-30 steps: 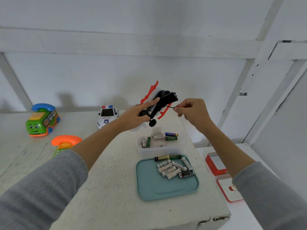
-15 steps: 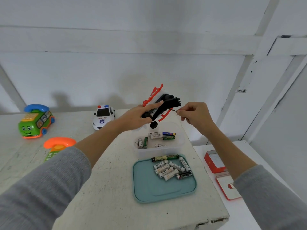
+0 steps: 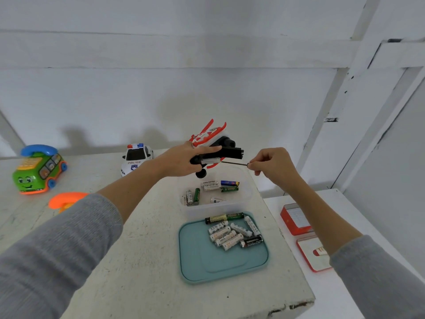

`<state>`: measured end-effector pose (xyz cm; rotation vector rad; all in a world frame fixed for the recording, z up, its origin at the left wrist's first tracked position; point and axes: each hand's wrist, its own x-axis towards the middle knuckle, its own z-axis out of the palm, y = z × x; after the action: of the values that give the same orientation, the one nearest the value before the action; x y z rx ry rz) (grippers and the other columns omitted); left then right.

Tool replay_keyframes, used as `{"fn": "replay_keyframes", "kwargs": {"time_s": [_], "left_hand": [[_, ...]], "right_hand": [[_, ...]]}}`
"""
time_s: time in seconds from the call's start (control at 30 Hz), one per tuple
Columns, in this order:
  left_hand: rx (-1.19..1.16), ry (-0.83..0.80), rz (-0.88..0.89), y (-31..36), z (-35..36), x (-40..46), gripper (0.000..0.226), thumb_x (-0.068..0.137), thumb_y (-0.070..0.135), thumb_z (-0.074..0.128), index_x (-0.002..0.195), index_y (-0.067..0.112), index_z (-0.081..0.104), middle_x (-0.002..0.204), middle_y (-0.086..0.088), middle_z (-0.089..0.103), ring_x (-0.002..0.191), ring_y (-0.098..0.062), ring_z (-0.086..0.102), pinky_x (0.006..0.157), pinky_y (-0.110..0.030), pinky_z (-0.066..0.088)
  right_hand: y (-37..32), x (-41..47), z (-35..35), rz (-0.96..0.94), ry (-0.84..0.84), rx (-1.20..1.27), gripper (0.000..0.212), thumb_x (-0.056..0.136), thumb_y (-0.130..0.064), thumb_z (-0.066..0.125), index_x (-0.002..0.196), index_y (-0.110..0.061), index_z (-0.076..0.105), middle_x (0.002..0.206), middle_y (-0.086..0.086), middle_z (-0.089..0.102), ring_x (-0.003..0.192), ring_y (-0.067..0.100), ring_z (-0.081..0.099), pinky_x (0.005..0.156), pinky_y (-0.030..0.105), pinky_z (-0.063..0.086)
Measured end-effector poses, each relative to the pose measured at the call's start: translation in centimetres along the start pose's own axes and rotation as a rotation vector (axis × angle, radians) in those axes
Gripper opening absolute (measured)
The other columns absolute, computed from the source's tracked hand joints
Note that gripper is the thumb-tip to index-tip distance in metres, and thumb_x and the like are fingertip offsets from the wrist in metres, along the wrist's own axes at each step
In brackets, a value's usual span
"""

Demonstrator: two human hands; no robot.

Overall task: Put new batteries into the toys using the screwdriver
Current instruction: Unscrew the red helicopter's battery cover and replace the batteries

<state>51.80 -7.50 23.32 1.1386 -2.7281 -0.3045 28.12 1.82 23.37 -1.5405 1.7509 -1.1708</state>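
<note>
My left hand (image 3: 184,162) grips a red, white and black toy (image 3: 216,146) in the air above the table, its black underside turned toward my right hand. My right hand (image 3: 271,163) pinches the end of a thin screwdriver (image 3: 234,163), whose tip points left at the toy's underside. Below, a clear plastic box (image 3: 243,199) holds several batteries. In front of it a teal tray (image 3: 207,263) carries several more batteries (image 3: 232,233).
A white police car (image 3: 135,157) stands behind my left forearm. A green and orange phone toy (image 3: 39,169) sits far left, an orange handset (image 3: 66,199) nearer. A red box (image 3: 295,218) and a red-rimmed lid (image 3: 312,254) lie on the lower surface at right.
My left hand has turned the toy so its red top shows more and its underside lies flatter. My right hand has drawn back to the right, and more of the screwdriver shaft shows.
</note>
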Motion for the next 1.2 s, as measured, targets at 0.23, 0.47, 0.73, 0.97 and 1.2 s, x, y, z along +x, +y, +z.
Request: {"fn": "replay_keyframes", "kwargs": {"time_s": [0.23,0.47,0.73,0.97,1.2], "left_hand": [[-0.002,-0.007,0.01,0.3,0.1,0.3,0.068,0.094,0.018,0.048,0.139,0.058,0.016,0.118,-0.013,0.047,0.092,-0.025,0.051,0.082,-0.032,0.043],[-0.407,0.171,-0.104,0.7,-0.1,-2.1,0.07,0.094,0.01,0.05,0.133,0.06,0.022,0.115,-0.017,0.053,0.092,-0.031,0.054,0.088,-0.04,0.045],[-0.837,0.371,-0.137,0.3,0.8,-7.6,0.07,0.096,-0.002,0.042,0.133,0.055,0.026,0.122,0.04,0.035,0.1,0.012,0.051,0.086,-0.012,0.043],[-0.941,0.543,-0.248,0.1,2.2,-13.9,0.067,0.097,-0.002,0.039,0.139,0.047,0.019,0.135,0.027,0.036,0.098,0.019,0.05,0.086,-0.007,0.042],[-0.956,0.568,-0.318,-0.1,3.9,-17.5,0.066,0.099,0.003,0.04,0.141,0.047,0.014,0.122,0.046,0.036,0.107,0.023,0.046,0.096,-0.016,0.043]], "right_hand": [[0.9,-0.9,0.4,0.005,0.027,0.014,0.008,0.075,-0.003,0.068,0.07,0.003,0.066,0.062,0.011,0.065,0.045,0.01,0.044,0.047,0.017,0.038],[-0.3,-2.7,0.4,-0.047,-0.12,0.078,0.002,0.077,-0.002,0.069,0.076,0.0,0.068,0.065,0.012,0.067,0.039,0.005,0.04,0.042,0.018,0.035],[-3.2,-5.3,4.0,-0.218,-0.412,-0.08,0.008,0.075,-0.004,0.073,0.08,-0.01,0.072,0.074,-0.002,0.069,0.063,0.005,0.06,0.063,0.015,0.049],[-5.1,-8.4,10.1,-0.334,-0.666,-0.19,0.012,0.074,-0.006,0.073,0.085,-0.011,0.072,0.076,-0.008,0.066,0.071,0.002,0.061,0.072,0.016,0.051],[-5.1,-10.9,15.2,-0.419,-0.798,-0.244,0.013,0.074,-0.009,0.075,0.086,-0.013,0.072,0.086,-0.007,0.058,0.072,-0.001,0.052,0.071,0.011,0.044]]}}
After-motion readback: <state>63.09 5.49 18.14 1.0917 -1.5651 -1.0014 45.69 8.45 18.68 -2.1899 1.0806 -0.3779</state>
